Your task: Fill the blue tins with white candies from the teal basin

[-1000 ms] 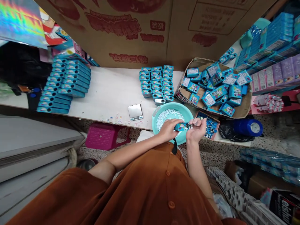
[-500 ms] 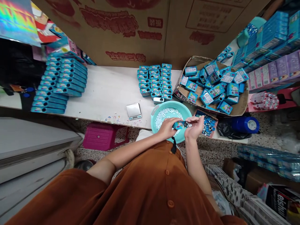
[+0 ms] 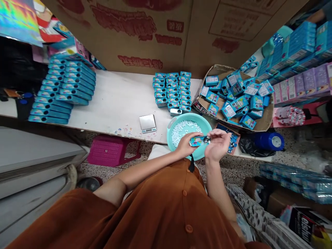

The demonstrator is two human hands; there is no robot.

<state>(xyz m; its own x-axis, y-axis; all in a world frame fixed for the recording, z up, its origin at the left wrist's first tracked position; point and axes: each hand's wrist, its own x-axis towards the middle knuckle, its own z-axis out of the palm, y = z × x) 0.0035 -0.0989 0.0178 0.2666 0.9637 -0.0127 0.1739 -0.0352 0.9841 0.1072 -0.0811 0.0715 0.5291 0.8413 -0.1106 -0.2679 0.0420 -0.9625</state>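
Note:
My left hand (image 3: 184,145) is wrapped round a small blue printed box (image 3: 197,141), held on its side with a dark round opening facing right. My right hand (image 3: 218,143) is cupped palm up against that end, fingers bent. A few small white candies (image 3: 209,141) lie between its palm and the opening. Both hands are over the near right part of a turquoise basin (image 3: 169,135). Loose white candies (image 3: 178,130) cover much of the basin's bottom. Whether more candies lie deeper in my right palm is hidden by the fingers.
A digital scale (image 3: 147,123) lies left of the basin. Blue boxes stand in rows (image 3: 172,90) behind it and in stacks (image 3: 62,91) at left. A cut-down carton (image 3: 198,103) of blue boxes and a tray of dark blue pieces (image 3: 234,141) are at right. A large carton (image 3: 145,41) stands behind.
My right hand has tilted and curled, and fewer white candies show at the box's opening. The box has shifted slightly left in my left hand. The view has moved a little.

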